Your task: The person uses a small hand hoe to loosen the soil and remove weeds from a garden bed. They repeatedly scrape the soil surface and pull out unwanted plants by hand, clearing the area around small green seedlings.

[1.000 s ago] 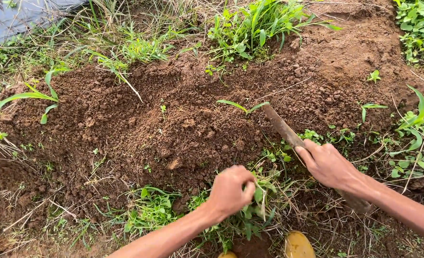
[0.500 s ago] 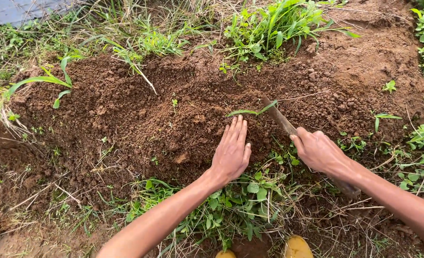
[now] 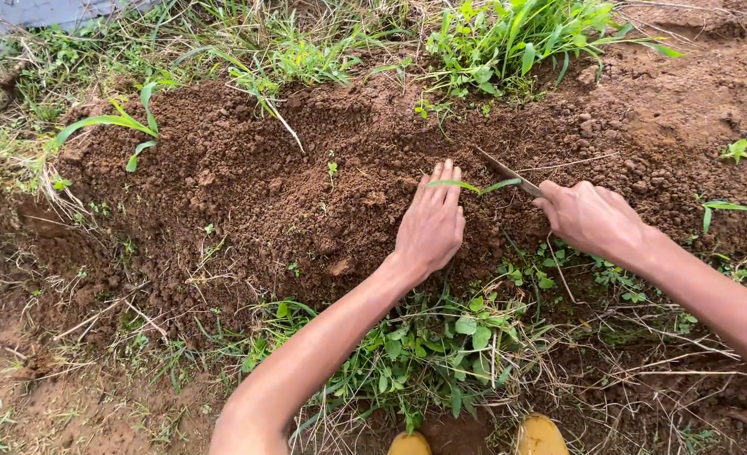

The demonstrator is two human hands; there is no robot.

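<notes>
We rest our left hand (image 3: 431,226) flat on the soil mound (image 3: 247,194), palm down, fingers (image 3: 445,184) straight and pressed close together, pointing toward 12 o'clock. The fingertips lie just beside a small seedling (image 3: 473,185), whose thin green blades spread sideways at 1 o'clock from that hand.

Our right hand (image 3: 591,219) is curled into a closed grip around the handle of a blade tool (image 3: 508,174). The handle is hidden inside the fist; only the narrow flat blade shows, running out toward 10 o'clock from the knuckles and ending in the soil just past the seedling. The seedling lies between the two hands, touching or nearly touching the blade; we cannot tell which.

The mound is loose, crumbly brown earth, filling the middle of the view. At 10 o'clock on it stands a taller shoot (image 3: 116,126) with long arched leaves. Along the top edge, from 11 to 1 o'clock, grows a band of grass (image 3: 508,38). At 6 o'clock, below our forearms, sits a patch of weeds (image 3: 441,350), and under it the yellow toes of our boots (image 3: 540,434).
</notes>
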